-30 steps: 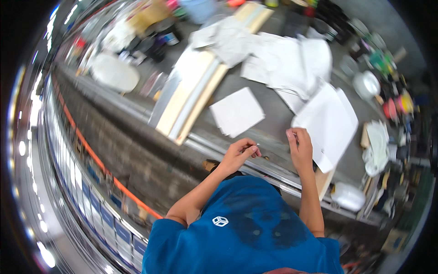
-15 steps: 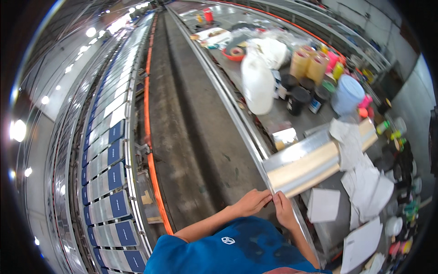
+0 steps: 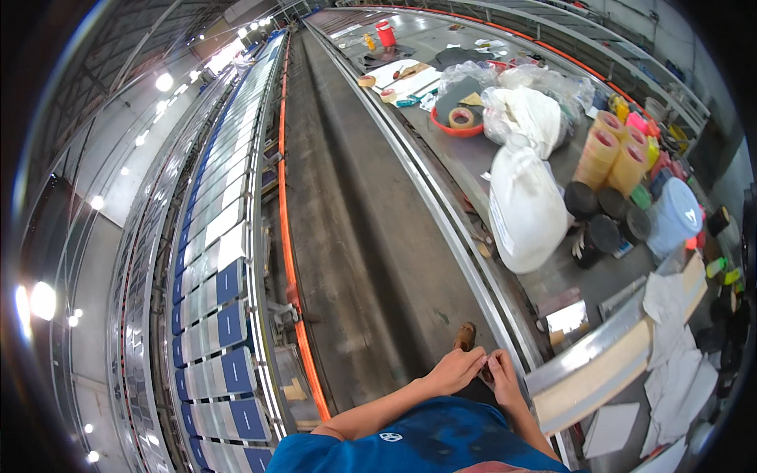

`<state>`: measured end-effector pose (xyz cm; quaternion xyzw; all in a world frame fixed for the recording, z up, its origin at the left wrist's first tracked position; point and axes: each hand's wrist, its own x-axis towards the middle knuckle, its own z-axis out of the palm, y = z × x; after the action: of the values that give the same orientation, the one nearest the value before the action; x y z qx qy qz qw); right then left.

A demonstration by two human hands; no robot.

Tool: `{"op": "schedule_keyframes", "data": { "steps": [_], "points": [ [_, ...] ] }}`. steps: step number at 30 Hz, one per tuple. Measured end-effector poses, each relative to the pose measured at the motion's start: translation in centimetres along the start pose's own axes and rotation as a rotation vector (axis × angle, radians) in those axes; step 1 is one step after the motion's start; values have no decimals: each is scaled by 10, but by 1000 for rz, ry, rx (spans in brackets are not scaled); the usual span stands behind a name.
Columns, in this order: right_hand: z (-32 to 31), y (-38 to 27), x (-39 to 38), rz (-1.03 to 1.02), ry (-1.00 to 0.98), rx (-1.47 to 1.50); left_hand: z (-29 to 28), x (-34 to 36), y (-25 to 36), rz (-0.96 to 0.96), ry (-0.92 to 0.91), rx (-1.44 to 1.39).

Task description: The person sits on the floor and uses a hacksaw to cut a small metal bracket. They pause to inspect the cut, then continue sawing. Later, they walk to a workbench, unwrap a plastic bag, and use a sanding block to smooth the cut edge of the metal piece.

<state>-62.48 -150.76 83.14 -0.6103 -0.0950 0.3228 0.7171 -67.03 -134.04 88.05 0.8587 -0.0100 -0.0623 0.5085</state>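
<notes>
My left hand (image 3: 460, 370) and my right hand (image 3: 503, 378) meet in front of my blue shirt (image 3: 426, 433), over the aisle beside the right-hand table. Thumbs and fingertips of both are pinched together, almost touching each other. Whatever lies between them, if anything, is too small to make out. Close to my right hand, a long wood-and-metal bar (image 3: 587, 384) rests at the table's edge. A white cloth (image 3: 670, 315) drapes over its far end. Beyond my fingers a brown shoe (image 3: 465, 337) shows on the floor.
On the right table stand a white jug (image 3: 527, 213), dark jars (image 3: 601, 235), tape rolls (image 3: 597, 158) and a light blue bucket (image 3: 676, 217). A red tray (image 3: 459, 131) sits farther off. Left of the aisle (image 3: 355, 236), an orange rail (image 3: 289, 252) borders rows of blue-and-grey printed panels (image 3: 233, 325).
The view has shifted, so the table's things appear nearer and farther right. My hands stay pinched together, now apart from the bar's end in view, and a shoe has come into sight.
</notes>
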Motion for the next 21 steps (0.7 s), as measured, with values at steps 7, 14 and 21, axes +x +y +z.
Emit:
{"op": "schedule_keyframes", "data": {
  "steps": [7, 14, 21],
  "points": [
    [72, -32, 173, 214, -160, -49, -135, 72, -58, 51, 169, 246],
    [160, -77, 297, 206, -321, 22, -241, 100, -133, -237, 295, -229],
    [269, -62, 478, 269, -499, -347, -389, 129, -221, -190, 490, -60]
  ]
}}
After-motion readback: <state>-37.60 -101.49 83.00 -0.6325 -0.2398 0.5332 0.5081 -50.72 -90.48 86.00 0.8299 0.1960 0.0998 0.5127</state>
